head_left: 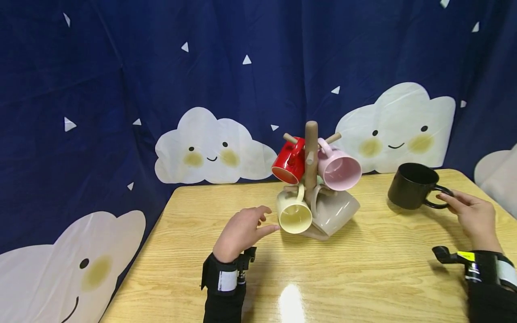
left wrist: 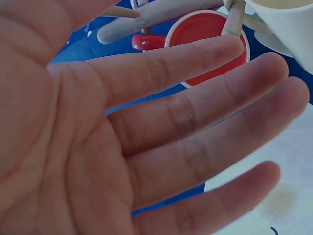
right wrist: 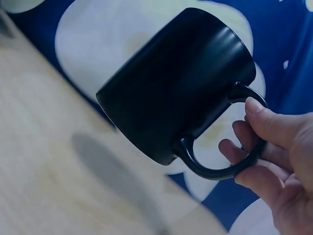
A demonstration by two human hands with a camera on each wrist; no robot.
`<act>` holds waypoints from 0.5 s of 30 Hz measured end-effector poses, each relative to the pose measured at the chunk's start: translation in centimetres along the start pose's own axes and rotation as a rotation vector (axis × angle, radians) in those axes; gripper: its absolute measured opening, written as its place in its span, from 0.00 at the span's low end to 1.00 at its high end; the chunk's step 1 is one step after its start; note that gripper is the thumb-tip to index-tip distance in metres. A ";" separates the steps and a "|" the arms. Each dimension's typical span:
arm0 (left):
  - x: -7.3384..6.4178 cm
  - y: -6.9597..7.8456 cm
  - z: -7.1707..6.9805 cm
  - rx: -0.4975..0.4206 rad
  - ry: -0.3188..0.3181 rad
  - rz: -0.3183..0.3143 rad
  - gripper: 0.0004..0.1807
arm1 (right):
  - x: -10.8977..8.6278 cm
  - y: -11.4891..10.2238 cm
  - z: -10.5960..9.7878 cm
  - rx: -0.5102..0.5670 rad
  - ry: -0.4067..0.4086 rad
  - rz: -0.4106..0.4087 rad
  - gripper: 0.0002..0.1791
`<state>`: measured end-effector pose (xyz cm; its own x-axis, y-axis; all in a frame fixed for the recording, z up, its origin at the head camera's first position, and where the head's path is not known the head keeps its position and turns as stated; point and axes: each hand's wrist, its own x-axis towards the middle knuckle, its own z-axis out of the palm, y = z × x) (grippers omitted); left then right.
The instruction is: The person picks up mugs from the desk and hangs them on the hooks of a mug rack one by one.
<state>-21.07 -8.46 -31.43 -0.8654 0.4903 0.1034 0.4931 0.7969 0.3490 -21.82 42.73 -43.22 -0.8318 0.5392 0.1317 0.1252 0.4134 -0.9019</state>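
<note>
By its handle, my right hand (head_left: pixel 476 217) grips a black mug (head_left: pixel 409 186); in the right wrist view the mug (right wrist: pixel 181 88) hangs over its shadow, thumb and fingers around the handle. My left hand (head_left: pixel 244 229) has its fingers extended beside a cream mug (head_left: pixel 295 217), holding nothing; the left wrist view shows its palm and spread fingers (left wrist: pixel 195 112). The cream mug hangs low on a wooden mug tree (head_left: pixel 311 157). Also on the tree are a red mug (head_left: pixel 288 161) and a pink mug (head_left: pixel 339 170) above, and a grey-white mug (head_left: pixel 335 213) below.
The mug tree stands toward the back middle of a light wooden table (head_left: pixel 363 269). Behind the table hangs a dark blue curtain (head_left: pixel 242 27) printed with white clouds and triangles. One wooden peg of the tree points forward between the upper mugs.
</note>
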 end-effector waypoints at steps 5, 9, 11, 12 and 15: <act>0.0 0.0 -0.2 -0.002 0.006 0.005 0.25 | 0.2 -1.4 -1.1 0.219 0.081 -0.007 0.08; -0.1 0.1 -0.3 -0.009 0.012 0.010 0.25 | 4.4 2.8 -2.3 0.448 0.059 -0.174 0.12; -0.1 0.1 -0.3 -0.012 0.014 0.013 0.25 | 7.0 5.8 -3.0 0.520 0.014 -0.308 0.17; -0.1 0.1 -0.3 -0.014 0.015 0.015 0.25 | 7.9 6.8 -3.3 0.565 -0.012 -0.367 0.18; -0.1 0.2 -0.3 -0.012 0.015 0.017 0.25 | 7.6 6.0 -4.3 0.682 -0.109 -0.454 0.17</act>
<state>-20.88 -8.51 -31.06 -0.8582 0.4982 0.1236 0.5068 0.7842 0.3580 -25.02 52.45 -45.89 -0.7742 0.3384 0.5349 -0.5625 0.0195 -0.8266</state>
